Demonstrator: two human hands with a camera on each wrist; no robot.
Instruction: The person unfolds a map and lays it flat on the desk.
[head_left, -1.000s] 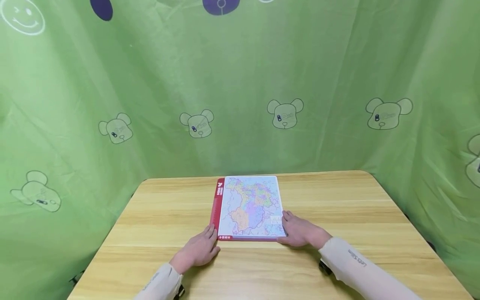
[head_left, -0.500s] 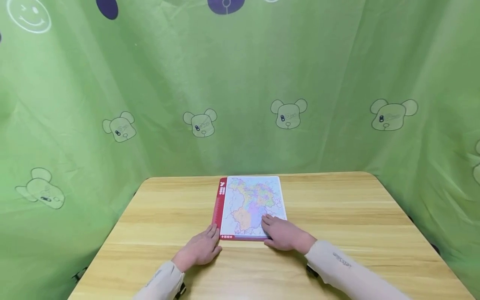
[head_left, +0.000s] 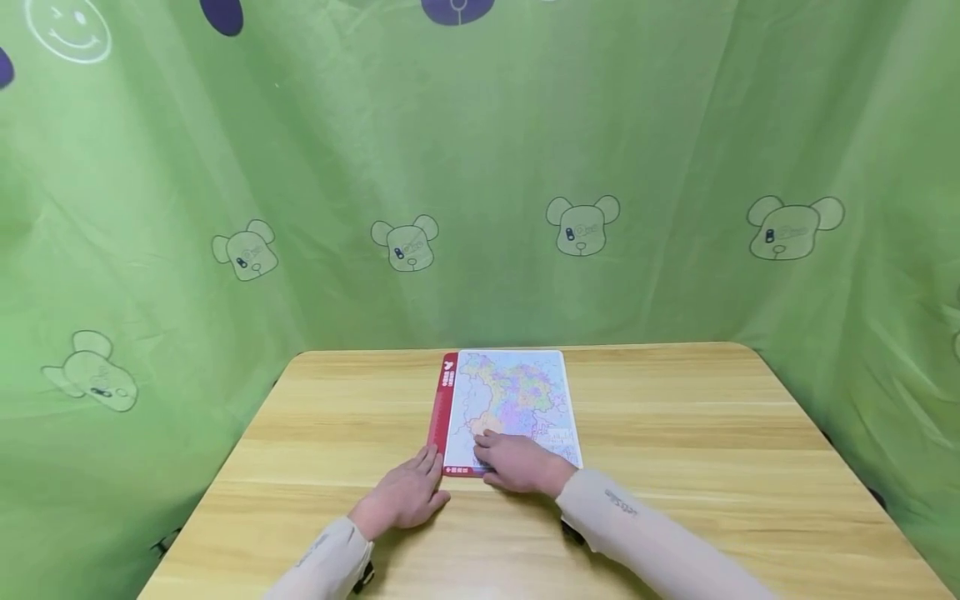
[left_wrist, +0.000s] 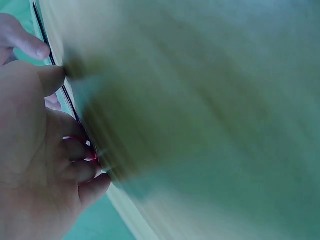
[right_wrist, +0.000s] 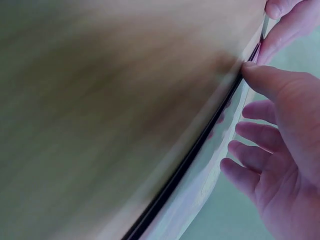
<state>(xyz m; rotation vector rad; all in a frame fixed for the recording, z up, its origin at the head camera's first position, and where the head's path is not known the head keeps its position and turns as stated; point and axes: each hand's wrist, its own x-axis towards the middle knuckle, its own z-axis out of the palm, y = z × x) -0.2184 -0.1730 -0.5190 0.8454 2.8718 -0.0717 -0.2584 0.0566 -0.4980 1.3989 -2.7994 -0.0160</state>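
Observation:
A flat map board (head_left: 517, 387) lies on the wooden table, its printed face up and a red strip along its left side. My left hand (head_left: 405, 493) rests at the board's near left corner, fingertips on the red strip. Over the lower left part of the map is my right hand (head_left: 519, 463), fingers extended and hiding some of the print. In the right wrist view, the right hand's thumb (right_wrist: 262, 77) touches the board's dark near edge while its other fingers reach above the face. The left wrist view has the left hand (left_wrist: 35, 150) low against the table.
The light wooden table (head_left: 675, 433) has rounded far corners and carries the board at its far middle. A green curtain (head_left: 480, 167) with bear drawings hangs behind it and down both sides.
My right hand has slid left along the board's near side, from the right corner towards the left one. The left hand and the board stay in place; the view shifts slightly.

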